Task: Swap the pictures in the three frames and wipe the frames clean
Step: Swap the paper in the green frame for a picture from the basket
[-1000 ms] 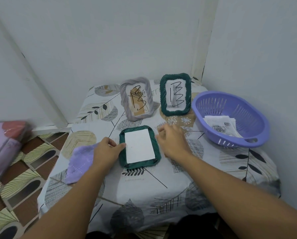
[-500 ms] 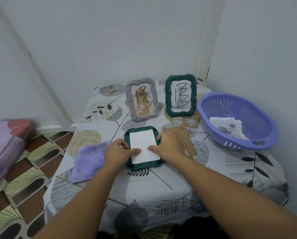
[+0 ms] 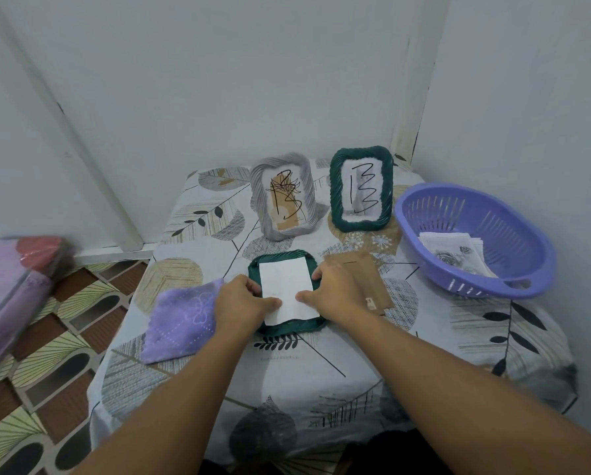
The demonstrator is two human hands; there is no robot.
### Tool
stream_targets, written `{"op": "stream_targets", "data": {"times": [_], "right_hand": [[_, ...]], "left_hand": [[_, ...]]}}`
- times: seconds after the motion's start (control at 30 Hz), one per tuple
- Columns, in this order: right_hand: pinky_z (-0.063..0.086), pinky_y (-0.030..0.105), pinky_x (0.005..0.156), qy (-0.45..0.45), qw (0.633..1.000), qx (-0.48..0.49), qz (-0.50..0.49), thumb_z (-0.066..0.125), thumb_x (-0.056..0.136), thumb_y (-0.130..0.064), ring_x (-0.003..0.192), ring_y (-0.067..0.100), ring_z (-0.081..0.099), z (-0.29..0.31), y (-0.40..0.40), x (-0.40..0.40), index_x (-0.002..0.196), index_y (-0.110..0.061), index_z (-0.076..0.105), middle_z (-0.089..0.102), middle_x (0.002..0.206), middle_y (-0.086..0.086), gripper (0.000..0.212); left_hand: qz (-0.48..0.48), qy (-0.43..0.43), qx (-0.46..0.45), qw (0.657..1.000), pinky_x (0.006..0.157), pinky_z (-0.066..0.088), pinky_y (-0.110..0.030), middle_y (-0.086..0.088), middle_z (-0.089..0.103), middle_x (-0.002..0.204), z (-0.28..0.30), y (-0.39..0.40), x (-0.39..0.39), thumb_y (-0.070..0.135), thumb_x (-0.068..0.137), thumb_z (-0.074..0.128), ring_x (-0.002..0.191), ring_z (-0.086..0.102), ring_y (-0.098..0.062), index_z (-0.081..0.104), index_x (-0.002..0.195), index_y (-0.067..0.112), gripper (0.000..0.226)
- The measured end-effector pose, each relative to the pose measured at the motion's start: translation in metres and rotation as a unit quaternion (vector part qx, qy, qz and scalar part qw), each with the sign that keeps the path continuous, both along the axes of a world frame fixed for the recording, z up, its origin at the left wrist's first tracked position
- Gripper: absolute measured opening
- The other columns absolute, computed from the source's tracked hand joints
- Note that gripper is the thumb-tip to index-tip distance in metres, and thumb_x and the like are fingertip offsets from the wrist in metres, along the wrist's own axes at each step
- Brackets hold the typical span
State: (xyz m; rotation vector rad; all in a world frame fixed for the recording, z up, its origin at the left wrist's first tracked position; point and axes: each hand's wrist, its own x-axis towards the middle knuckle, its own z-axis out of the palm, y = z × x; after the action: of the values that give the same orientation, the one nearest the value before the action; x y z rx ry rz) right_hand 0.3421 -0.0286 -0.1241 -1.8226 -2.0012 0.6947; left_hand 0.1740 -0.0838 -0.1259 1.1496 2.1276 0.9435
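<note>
A person sits at a small tabletop [image 3: 321, 378] covered in a leaf-print cloth, seen from a head-worn camera looking down. Directly ahead, at the centre, a dark green frame [image 3: 287, 329] lies face down with a white sheet [image 3: 289, 291] resting on its back. The sheet's long axis runs from 6 to 12 o'clock, away from the person.

Both hands flank it. The left hand [image 3: 242, 305] is at 9 o'clock of the sheet, the right hand [image 3: 337, 294] at 3 o'clock. Each hand's thumb lies on the lower part of the sheet, the tips pointing toward each other, the other fingers curled at the frame's sides. Both hands are equally near; whether they press the sheet down or pinch it, I cannot tell for certain.

At 12 o'clock two frames stand upright: a grey frame [image 3: 282, 197] and, to its right, a second green frame [image 3: 361, 190], each showing a scribbled picture.

At 2 o'clock a purple basket [image 3: 513, 275] holds loose printed pictures [image 3: 453, 257]. A brown backing board [image 3: 369, 286] lies just right of the right hand. A purple cloth [image 3: 181, 320] lies at 9 o'clock, partly under the left wrist.
</note>
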Motion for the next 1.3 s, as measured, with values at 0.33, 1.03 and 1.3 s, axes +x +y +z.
{"op": "stream_targets", "data": {"times": [0.33,1.03,1.3], "right_hand": [[0.055,0.041,0.079,0.005,1.000,-0.001,0.009,0.084,0.072,-0.048,0.092,0.017,0.059,0.001,0.001,0.001,0.090,-0.029,0.055,0.060,0.108,-0.005,0.039],[0.058,0.040,0.075,0.063,0.997,-0.039,-0.023,0.080,0.080,-0.032,0.082,0.018,0.065,0.008,0.000,0.003,0.076,-0.023,0.063,0.067,0.085,-0.005,0.020],[0.057,0.034,0.071,0.079,0.995,-0.042,-0.034,0.077,0.084,-0.028,0.081,0.018,0.067,0.004,0.002,-0.001,0.066,-0.024,0.062,0.066,0.077,-0.010,0.024]], "left_hand": [[0.022,-0.065,-0.025,0.997,0.076,0.055,-0.036,-0.005,0.071,0.079,0.000,0.012,-0.007,0.020,0.081,0.085,0.077,0.064,-0.024,0.062,0.074,0.014,0.025],[0.010,0.030,-0.042,0.999,0.075,0.054,-0.037,-0.003,0.071,0.080,0.005,0.009,-0.005,0.026,0.080,0.085,0.079,0.064,-0.021,0.060,0.077,0.015,0.028],[0.009,0.032,-0.039,0.999,0.075,0.055,-0.039,-0.003,0.070,0.081,0.006,0.008,-0.003,0.027,0.081,0.085,0.079,0.064,-0.021,0.060,0.079,0.015,0.027]]}}
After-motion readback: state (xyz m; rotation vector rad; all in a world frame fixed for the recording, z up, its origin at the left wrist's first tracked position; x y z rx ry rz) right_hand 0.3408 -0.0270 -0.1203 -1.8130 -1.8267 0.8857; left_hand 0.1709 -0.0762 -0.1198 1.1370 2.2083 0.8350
